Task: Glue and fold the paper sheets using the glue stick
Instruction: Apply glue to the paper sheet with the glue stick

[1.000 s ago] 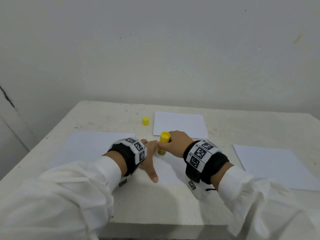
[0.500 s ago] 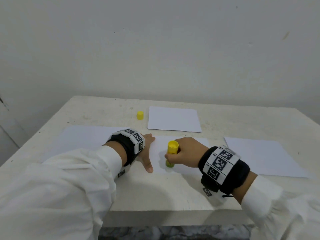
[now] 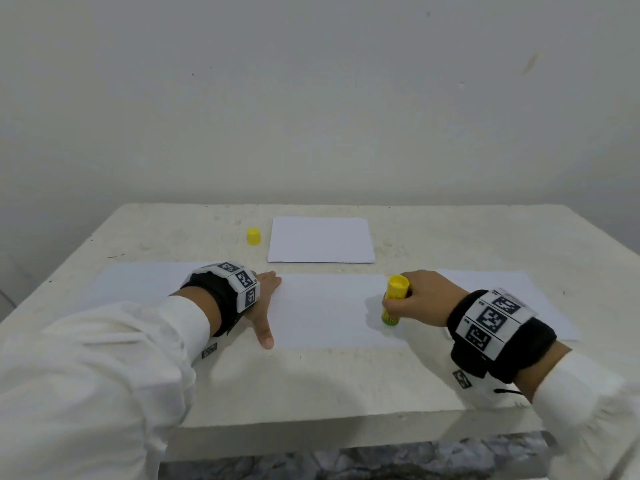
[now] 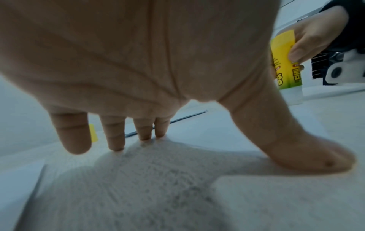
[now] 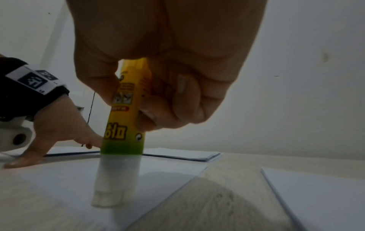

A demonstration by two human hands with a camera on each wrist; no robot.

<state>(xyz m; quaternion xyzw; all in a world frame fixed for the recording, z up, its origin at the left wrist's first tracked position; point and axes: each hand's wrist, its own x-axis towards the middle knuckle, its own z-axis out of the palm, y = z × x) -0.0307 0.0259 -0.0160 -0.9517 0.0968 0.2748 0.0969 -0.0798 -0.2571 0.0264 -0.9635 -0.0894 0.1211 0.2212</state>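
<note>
A white paper sheet [image 3: 325, 310] lies in the middle of the table in front of me. My right hand [image 3: 420, 297] grips the yellow-green glue stick [image 3: 394, 299] upright, its white tip [image 5: 107, 198] pressed on the sheet's right part. The glue stick [image 4: 284, 65] also shows at the right of the left wrist view. My left hand [image 3: 263, 303] lies flat with spread fingers [image 4: 116, 134] on the sheet's left edge, thumb [image 3: 265, 336] pointing toward me.
The yellow cap [image 3: 253, 235] stands at the back beside a folded paper stack [image 3: 320, 240]. One more sheet [image 3: 138, 282] lies at the left, another sheet [image 3: 512, 296] at the right. The table's front edge [image 3: 346, 431] runs close below my wrists.
My right hand has dragged the glue stick rightward across the sheet, from beside the left hand to the sheet's right part. The left hand stays pressed at the left edge.
</note>
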